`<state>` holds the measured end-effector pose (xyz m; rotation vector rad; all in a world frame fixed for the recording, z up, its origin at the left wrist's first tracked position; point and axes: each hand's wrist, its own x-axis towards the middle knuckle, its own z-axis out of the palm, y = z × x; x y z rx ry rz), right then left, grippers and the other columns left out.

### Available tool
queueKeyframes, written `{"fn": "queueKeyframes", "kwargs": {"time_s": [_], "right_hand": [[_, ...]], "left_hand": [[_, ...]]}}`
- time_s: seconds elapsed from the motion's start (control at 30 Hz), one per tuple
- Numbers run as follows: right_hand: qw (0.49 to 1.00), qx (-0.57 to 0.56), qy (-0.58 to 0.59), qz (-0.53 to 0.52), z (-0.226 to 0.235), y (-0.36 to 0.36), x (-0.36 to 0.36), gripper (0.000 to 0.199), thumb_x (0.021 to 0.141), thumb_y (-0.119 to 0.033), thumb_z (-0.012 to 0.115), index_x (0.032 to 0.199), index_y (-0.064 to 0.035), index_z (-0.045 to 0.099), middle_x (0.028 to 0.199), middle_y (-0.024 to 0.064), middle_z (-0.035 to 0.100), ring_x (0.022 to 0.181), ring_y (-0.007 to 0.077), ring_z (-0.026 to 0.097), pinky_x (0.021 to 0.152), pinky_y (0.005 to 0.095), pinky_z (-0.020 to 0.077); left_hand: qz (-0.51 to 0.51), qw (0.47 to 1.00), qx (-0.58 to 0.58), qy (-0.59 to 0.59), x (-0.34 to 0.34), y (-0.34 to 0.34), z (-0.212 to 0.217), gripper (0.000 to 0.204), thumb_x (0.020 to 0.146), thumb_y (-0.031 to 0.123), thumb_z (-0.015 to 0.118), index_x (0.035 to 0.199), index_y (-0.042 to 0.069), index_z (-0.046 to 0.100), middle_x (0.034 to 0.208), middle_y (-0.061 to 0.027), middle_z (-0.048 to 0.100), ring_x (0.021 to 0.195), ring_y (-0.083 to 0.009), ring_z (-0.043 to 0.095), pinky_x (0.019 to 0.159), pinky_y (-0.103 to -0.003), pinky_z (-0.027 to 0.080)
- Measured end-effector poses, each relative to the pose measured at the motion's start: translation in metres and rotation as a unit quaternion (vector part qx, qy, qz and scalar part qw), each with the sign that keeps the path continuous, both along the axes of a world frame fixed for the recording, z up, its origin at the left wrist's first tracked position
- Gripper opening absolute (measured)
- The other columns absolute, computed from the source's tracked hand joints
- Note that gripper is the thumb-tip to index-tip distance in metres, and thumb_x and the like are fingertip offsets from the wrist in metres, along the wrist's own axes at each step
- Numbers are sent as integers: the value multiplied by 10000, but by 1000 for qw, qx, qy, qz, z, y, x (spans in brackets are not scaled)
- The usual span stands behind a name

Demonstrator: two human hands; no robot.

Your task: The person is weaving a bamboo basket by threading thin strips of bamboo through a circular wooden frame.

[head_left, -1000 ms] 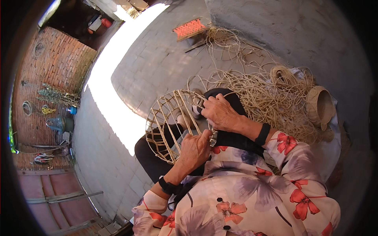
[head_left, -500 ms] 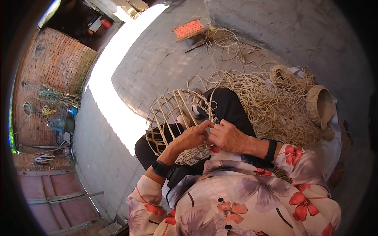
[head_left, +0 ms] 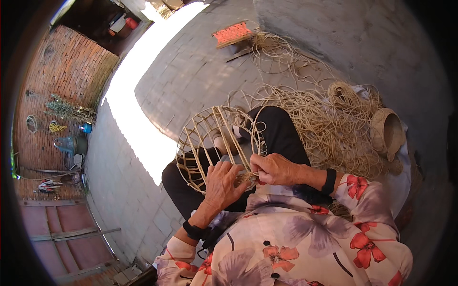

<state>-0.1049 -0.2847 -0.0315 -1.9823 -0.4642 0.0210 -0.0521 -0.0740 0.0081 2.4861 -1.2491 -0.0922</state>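
A round open wicker frame (head_left: 210,138) of pale cane ribs rests on my lap, over black trousers. My left hand (head_left: 222,183) lies on its near rim, fingers curled around the woven edge. My right hand (head_left: 274,168) pinches a cane strand at the same rim, right beside the left fingertips. Both hands meet over the woven base near my chest. A strand loops up from the rim past my knee.
A big tangle of loose cane strands (head_left: 324,124) lies on the paved ground to my right, with a finished small woven basket (head_left: 389,133) beside it. An orange woven mat (head_left: 232,34) lies farther off. A brick wall (head_left: 62,71) with hung items stands at left.
My hands have come together at the frame's near rim. The right hand moved down from the frame's top, and the left hand shifted along the rim; the frame turned slightly.
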Motion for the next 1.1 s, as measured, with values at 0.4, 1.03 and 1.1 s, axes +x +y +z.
{"fn": "queueKeyframes", "kwargs": {"time_s": [0.4,1.03,1.1], "right_hand": [[597,-591,119,-529,31,-399,-142,318,934,-290,564,1127,-38,583,768,205,658,735,376,648,647,476,488],[900,-378,-192,-100,9,-91,-16,153,771,-161,630,875,-75,558,1027,89,571,1032,252,519,969,452,340],[847,-464,-158,-205,1,-171,-31,135,794,-124,578,904,-51,548,1011,119,556,1006,267,516,936,449,355]], "left_hand": [[41,995,-88,38,-7,8,-19,292,711,267,775,866,58,641,847,-100,507,811,-291,500,729,-401,416],[62,988,-123,76,-13,13,-28,287,698,203,781,886,34,645,833,-105,518,834,-298,516,736,-408,435],[65,987,-122,85,-13,13,-27,285,697,215,786,865,41,636,831,-107,510,834,-302,508,741,-416,429]]}}
